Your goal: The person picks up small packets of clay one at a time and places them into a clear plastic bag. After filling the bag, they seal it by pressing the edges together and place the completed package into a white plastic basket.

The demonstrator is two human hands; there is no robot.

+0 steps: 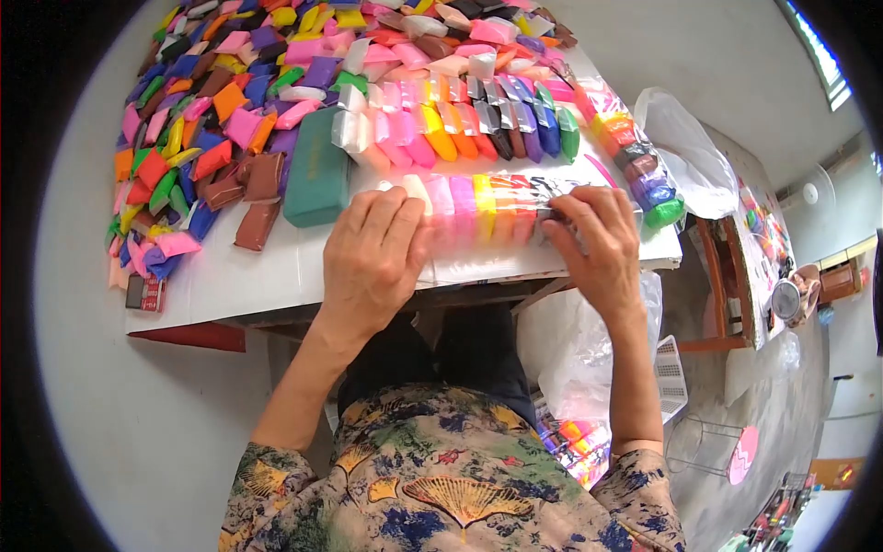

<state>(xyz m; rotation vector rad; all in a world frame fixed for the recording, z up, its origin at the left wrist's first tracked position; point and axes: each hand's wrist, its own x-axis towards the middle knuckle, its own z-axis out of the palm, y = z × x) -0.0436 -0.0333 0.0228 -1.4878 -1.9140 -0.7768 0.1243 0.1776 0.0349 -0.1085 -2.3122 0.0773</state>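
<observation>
A clear plastic bag (pixel 487 210) holding a row of coloured clay packets, from white and pink through yellow to dark, lies along the table's near edge. My left hand (pixel 372 258) is closed around its left end, thumb at the near side. At the other end, the curled fingers of my right hand (pixel 596 247) grip the plastic, partly covering the darker packets. Just beyond the bag stands a second row of small wrapped clay packets (pixel 441 133), arranged by colour. Left of that row is a teal block (pixel 318 170).
Loose clay packets (pixel 221 101) are heaped over the table's far left. A filled bag of clay packets (pixel 639 166) lies at the right edge, beside a white plastic bag (pixel 690 152). More filled packs (pixel 575 437) sit below the table. A pink-topped stool (pixel 741 455) stands right.
</observation>
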